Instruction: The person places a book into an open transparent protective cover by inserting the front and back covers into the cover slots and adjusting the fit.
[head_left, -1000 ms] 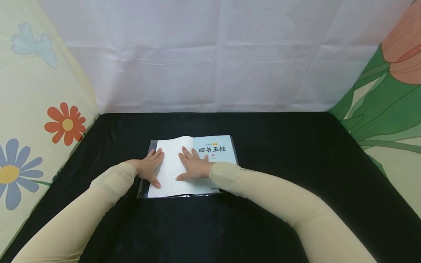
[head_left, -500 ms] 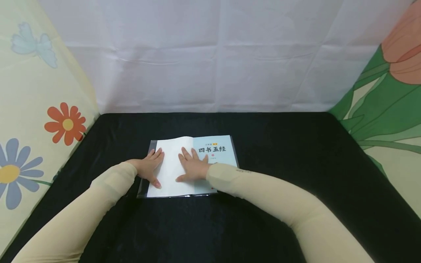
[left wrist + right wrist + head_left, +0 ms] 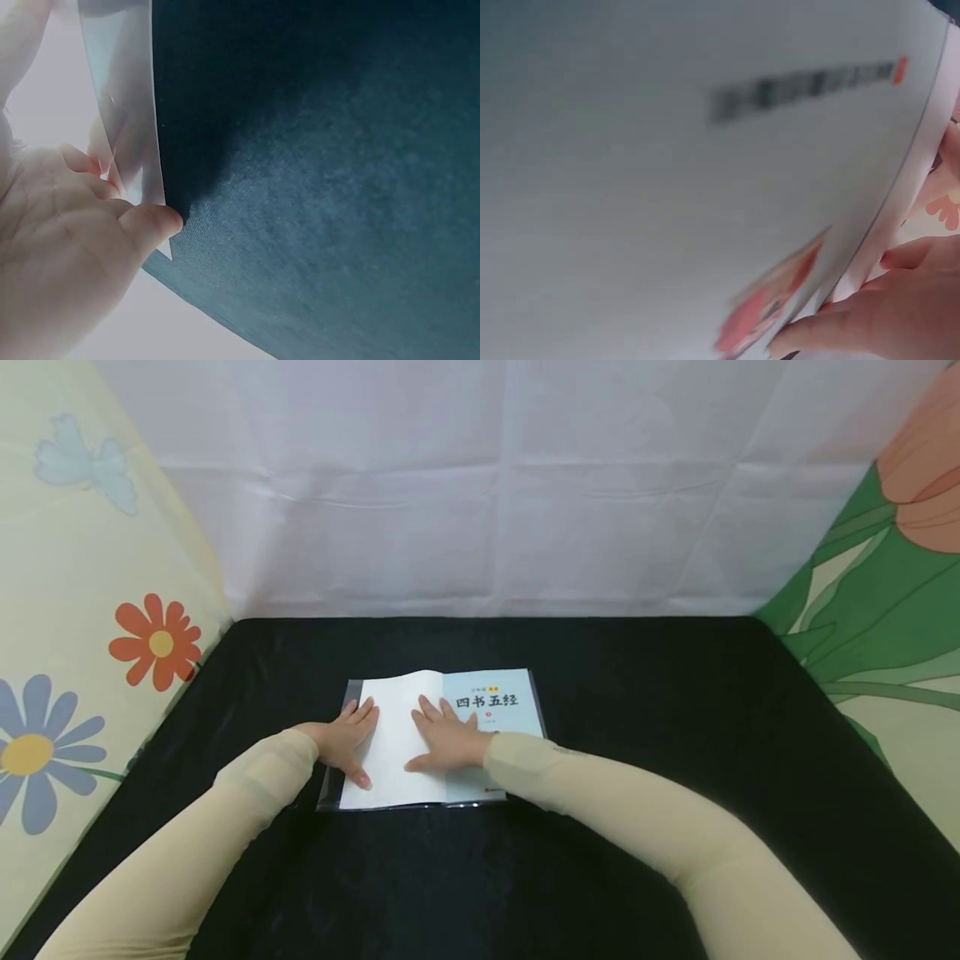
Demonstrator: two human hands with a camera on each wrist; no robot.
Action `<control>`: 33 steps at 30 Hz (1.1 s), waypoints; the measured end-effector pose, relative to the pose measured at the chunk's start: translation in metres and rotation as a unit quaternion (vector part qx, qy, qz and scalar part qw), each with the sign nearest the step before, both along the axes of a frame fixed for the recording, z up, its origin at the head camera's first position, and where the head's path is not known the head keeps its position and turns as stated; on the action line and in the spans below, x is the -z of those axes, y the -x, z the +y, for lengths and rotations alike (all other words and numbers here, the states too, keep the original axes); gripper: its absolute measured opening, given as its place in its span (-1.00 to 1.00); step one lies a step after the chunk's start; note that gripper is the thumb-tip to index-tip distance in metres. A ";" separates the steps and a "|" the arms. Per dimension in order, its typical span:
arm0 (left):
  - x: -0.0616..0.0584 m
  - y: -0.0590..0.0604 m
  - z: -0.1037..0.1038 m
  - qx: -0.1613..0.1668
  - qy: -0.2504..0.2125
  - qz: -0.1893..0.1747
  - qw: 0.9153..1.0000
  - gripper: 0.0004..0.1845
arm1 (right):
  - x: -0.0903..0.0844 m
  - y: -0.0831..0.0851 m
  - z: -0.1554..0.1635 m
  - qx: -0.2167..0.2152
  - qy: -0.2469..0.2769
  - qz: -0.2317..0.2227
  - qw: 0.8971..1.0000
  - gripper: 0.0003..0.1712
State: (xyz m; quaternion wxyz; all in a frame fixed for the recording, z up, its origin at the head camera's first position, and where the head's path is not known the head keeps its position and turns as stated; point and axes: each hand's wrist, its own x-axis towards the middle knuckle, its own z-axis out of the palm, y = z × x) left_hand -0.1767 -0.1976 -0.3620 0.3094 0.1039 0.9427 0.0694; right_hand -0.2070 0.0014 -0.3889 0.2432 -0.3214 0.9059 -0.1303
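Little displacement is recorded against the frame half a second earlier: both hands are kept flat on the same spots of the book, and only a slight shift of the whole view toward the right is noted, with the right forearm lying marginally further right.

Counter (image 3: 645, 760): covered with a black cloth, bounded by a white creased backdrop (image 3: 495, 485) and floral fabric panels (image 3: 82, 610) at both sides.

Book (image 3: 495, 706): laid flat near the middle of the counter, slightly left of centre. A pale blue cover with black characters and a small orange mark is seen on its right half; a white page (image 3: 393, 735) is spread over its left half. A clear plastic sleeve (image 3: 347, 693) is observed projecting past the edges, glossy at the left and near sides.

Left hand (image 3: 347, 742): fingers straight and spread, pressed flat on the left edge of the white page, thumb extended toward the near corner.

Right hand (image 3: 444, 739): fingers straight, palm pressed down across the page and the spine area; nothing is gripped.
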 end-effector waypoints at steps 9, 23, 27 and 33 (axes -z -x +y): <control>0.000 0.001 0.001 0.000 -0.007 0.002 1.000 0.31 | -0.002 0.000 0.022 0.000 0.045 -0.029 0.999 -0.05; -0.003 0.001 0.001 -0.003 -0.016 -0.007 1.000 0.30 | -0.006 -0.002 0.027 -0.019 0.030 -0.020 0.999 -0.07; -0.003 0.001 0.001 -0.002 -0.019 -0.006 1.000 0.30 | -0.008 -0.003 0.027 -0.021 0.026 -0.017 0.999 -0.07; 0.000 0.002 0.001 -0.005 -0.024 -0.007 1.000 0.30 | -0.007 -0.004 0.026 -0.021 0.015 -0.008 1.000 -0.08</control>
